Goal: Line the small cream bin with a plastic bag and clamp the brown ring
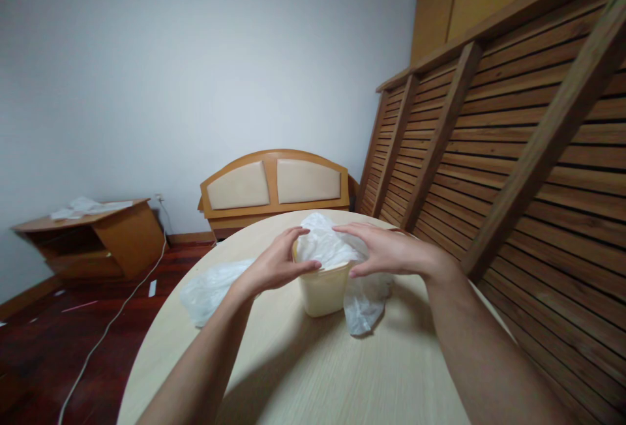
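A small cream plastic bin [321, 293] stands upright on a pale round table [313, 379]. A crumpled white plastic bag [325, 246] fills its mouth and rises above the rim. My left hand [281, 261] curves around the bin's left side, thumb at the front rim and fingers apart. From the right, my right hand [381, 249] reaches over the bag with thumb and fingers spread, by the right rim. Beneath that hand, translucent plastic [364, 307] hangs down to the tabletop; whether it joins the bag above is hidden. The fingers' far sides are partly out of sight.
Another clear plastic bag [212, 291] lies on the table beside my left forearm. Slatted wooden panels [518, 151] lean close on the right. Beyond the table are a headboard [274, 184], a low wooden cabinet [117, 239] and a cable [115, 317] on the floor.
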A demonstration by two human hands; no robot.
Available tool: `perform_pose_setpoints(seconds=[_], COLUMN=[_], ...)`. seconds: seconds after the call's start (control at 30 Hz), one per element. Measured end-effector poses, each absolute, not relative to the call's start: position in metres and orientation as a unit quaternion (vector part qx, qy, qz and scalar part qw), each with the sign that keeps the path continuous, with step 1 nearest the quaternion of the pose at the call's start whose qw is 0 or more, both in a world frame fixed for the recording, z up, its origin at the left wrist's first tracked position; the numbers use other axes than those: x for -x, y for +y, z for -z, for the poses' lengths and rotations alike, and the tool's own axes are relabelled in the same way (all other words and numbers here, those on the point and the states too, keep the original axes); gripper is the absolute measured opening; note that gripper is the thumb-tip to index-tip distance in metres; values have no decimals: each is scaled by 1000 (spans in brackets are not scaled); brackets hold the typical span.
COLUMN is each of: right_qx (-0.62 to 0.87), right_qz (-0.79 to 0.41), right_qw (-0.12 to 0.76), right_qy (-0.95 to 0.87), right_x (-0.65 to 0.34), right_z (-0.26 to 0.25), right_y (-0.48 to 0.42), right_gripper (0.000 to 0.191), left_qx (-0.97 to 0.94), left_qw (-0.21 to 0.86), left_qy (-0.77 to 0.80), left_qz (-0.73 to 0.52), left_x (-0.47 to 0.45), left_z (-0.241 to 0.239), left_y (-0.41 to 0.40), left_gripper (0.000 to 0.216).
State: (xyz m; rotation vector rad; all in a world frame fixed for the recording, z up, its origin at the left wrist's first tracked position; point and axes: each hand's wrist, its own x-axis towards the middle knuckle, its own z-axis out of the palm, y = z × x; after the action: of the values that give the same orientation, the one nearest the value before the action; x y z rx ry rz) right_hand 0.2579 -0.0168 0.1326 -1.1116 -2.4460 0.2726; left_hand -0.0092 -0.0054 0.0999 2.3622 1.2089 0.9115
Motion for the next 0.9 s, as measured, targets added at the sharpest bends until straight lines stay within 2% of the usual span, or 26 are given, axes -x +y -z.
perform_pose_setpoints(seconds=[0.07, 0.17, 0.27, 0.33, 0.43, 0.57, 0.7, 0.9], right_qx=[413, 447, 454, 438, 414, 399, 422, 389], right_qz=[-97, -85, -90, -110, -135, -93, -91, -84], right_qw=[215, 228, 218, 200, 176, 215, 226, 253], right_qy=[-880, -861, -859, -869, -883, -887, -873, -882], right_x=[-257, -259, -262, -264, -266, -263, -258, -256], right_z=[-127, -124, -126, -129, -131, -134, -133, -119], right_y=[-14, -10, -9, -8, -8, -12, -16, -1], right_gripper=[84, 64, 39, 28, 21, 14, 28, 74], left_qx=[-824, -819, -828, -830, -830, -839, -846, -859], left_qw=[187, 220, 233, 233, 232, 217, 207, 200], left_qy=[426, 412, 387, 385, 401, 400, 402, 385], left_qz=[-323, -333, -333, -328, -310, -298, -282, -272], left_x=[12, 12, 10, 8, 6, 5, 5, 4], left_z=[-99, -96, -92, -90, -86, -84, -85, -88], left_y=[-4, -3, -1, 2, 5, 8, 6, 0], left_gripper=[92, 107, 111, 114, 121, 115, 107, 99])
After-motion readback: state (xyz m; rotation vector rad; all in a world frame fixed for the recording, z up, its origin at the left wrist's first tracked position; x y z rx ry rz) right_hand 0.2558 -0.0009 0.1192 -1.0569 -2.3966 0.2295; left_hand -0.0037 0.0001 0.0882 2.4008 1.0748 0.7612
